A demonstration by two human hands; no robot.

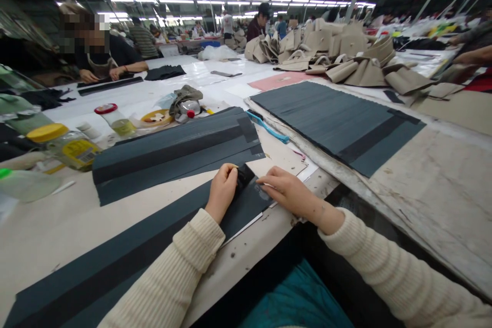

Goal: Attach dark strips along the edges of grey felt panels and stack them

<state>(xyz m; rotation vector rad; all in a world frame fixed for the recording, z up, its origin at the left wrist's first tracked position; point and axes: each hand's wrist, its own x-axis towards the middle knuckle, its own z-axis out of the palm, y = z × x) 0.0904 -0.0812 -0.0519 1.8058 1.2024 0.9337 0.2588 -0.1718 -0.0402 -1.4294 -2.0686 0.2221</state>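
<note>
A long dark blue-grey panel with a black strip along its length lies slantwise on the table before me. At its far end, my left hand pinches the strip's glossy black end, which is lifted and folded over. My right hand is just to the right, over the panel's corner. Its thumb and fingers are drawn together close to a whitish mark on the panel. Whatever they hold, if anything, is too small to make out. White backing shows along the panel's near edge.
Beyond lies a stack of similar panels; another stack rests on a board at right. A blue-handled tool lies between them. Jars stand at left. Beige bag pieces are heaped behind. A co-worker works across the table.
</note>
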